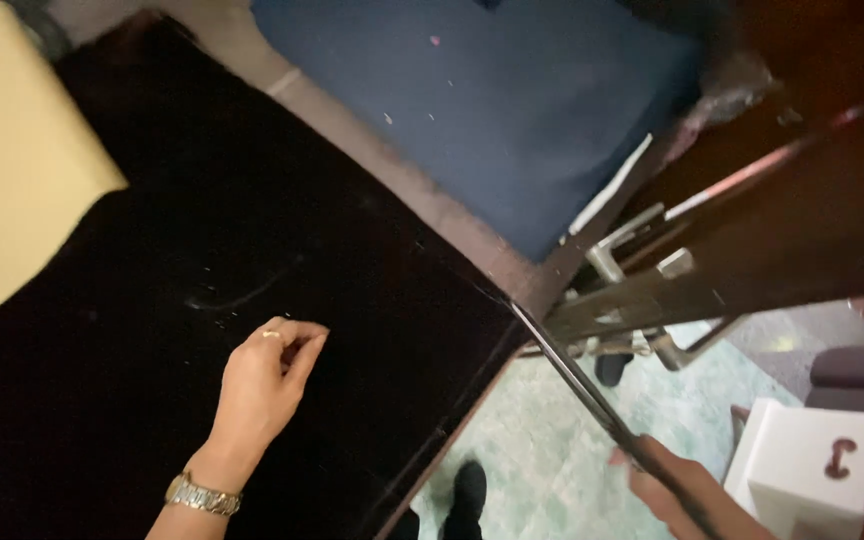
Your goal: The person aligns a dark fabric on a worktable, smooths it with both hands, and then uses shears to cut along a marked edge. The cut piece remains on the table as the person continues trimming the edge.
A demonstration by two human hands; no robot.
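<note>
Rod: a long thin dark metal rod [572, 375] runs slantwise past the corner of the glossy black bench [202, 250].
Right hand [677, 490]: fingers closed around its lower end, to keep it steady.
Left hand [262, 385]: rests on the bench, fingers loosely curled, holding nothing.
Below: pale green carpet [542, 450].

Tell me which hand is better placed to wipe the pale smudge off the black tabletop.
Left. The left hand rests on the black tabletop just below the pale smudge, fingers pinched loosely. The right hand is off the table's edge, gripping a thin dark rod.
</note>
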